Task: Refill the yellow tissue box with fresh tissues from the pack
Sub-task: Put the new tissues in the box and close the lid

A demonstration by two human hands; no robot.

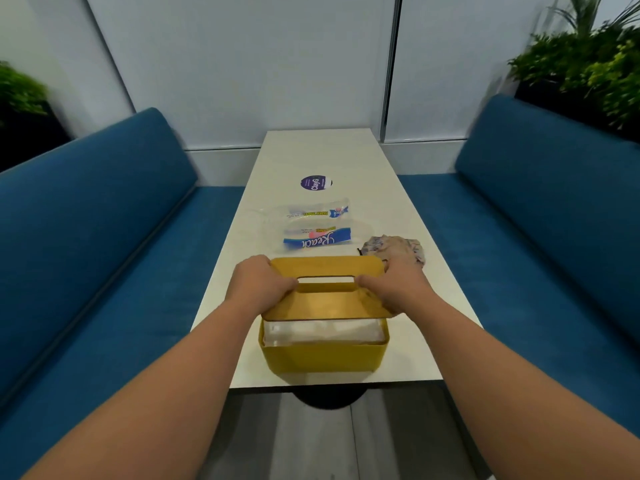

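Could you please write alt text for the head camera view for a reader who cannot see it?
Both hands, left hand and right hand, hold a yellow lid tilted over the tissue-filled yellow tissue box on a white table; an opened plastic pack lies beyond.

Blue benches (pixel 104 216) flank a white table (pixel 311 154); pale walls (pixel 242 64).

the lid (pixel 325 299) hides the far tissues (pixel 323 332); small print on the pack wrapper (pixel 317 225) is unreadable.
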